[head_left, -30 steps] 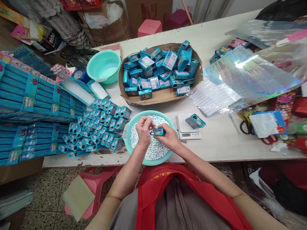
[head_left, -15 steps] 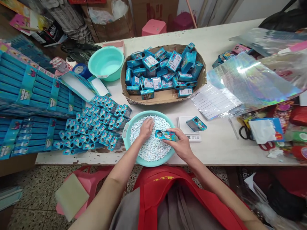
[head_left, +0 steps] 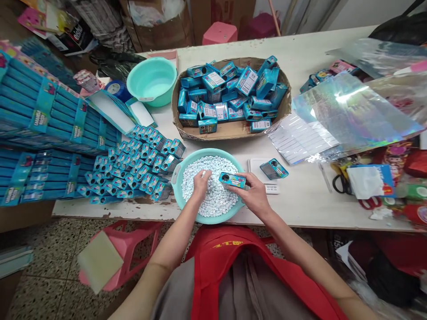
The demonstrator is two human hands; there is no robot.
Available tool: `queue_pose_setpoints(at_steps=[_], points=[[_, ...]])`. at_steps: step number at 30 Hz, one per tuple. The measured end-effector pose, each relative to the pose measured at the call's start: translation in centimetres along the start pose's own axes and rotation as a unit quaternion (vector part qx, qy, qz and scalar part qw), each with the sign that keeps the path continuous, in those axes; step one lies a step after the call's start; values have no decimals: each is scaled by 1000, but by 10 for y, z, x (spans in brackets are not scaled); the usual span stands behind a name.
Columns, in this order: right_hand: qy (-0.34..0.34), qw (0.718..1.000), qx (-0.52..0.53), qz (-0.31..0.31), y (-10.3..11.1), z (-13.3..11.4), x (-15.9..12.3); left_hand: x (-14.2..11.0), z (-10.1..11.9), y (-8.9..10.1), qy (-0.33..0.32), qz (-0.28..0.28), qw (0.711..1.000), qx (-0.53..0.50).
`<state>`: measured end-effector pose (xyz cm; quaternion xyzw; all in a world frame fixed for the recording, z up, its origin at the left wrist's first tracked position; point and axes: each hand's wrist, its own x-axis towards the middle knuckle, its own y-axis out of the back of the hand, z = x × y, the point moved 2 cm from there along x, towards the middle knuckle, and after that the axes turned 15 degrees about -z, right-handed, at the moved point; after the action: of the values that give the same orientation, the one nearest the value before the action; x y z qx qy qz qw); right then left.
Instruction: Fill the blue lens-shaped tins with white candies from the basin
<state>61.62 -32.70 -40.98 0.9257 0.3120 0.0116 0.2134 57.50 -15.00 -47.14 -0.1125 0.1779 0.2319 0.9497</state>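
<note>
A light-green basin [head_left: 176, 186] full of small white and pale-blue candies [head_left: 218, 202] stands at the table's front edge. Over the candies on the left side, my left hand [head_left: 201, 186] has its fingers curled together around some of them; the hand itself hides most of what it holds. My right hand [head_left: 255, 194] grips the right end of a small blue candy box [head_left: 232, 180], tilted above the basin. A dark round hole shows at the box's left end. Another blue box [head_left: 274, 169] lies on the white kitchen scale [head_left: 256, 168] to the right.
Many upright blue boxes [head_left: 136, 164] crowd the table at left, beside stacked blue packs [head_left: 26, 102]. Behind the basin are a cardboard tray [head_left: 230, 130] of blue boxes and another green basin [head_left: 151, 82]. Shiny film [head_left: 353, 111] and scissors [head_left: 342, 182] lie right.
My right hand's box now shows a dark, emptier hole where pale candies showed before. The left hand's fingers have drawn together over the candies. The whole view has shifted slightly.
</note>
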Motion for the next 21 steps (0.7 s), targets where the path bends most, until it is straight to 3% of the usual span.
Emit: queue_pose_setpoints(at_steps=[3,5,9,13,21], points=[[21,998,-45,-31,-3,-5,2,-13,30,-8,9,-37,994,-104],[35,995,-74,-54,-9,-10,5,-22,52,-15,-27,-48,985,-161],[56,987,-121,-91,-22,-24,10,-31,77,-22,-86,-19,971,-223],[58,986,-133,-79,-24,-28,13,-28,80,-22,-106,20,970,-217],[51,992,-77,-86,-20,-22,18,-21,73,-25,-91,12,976,-196]])
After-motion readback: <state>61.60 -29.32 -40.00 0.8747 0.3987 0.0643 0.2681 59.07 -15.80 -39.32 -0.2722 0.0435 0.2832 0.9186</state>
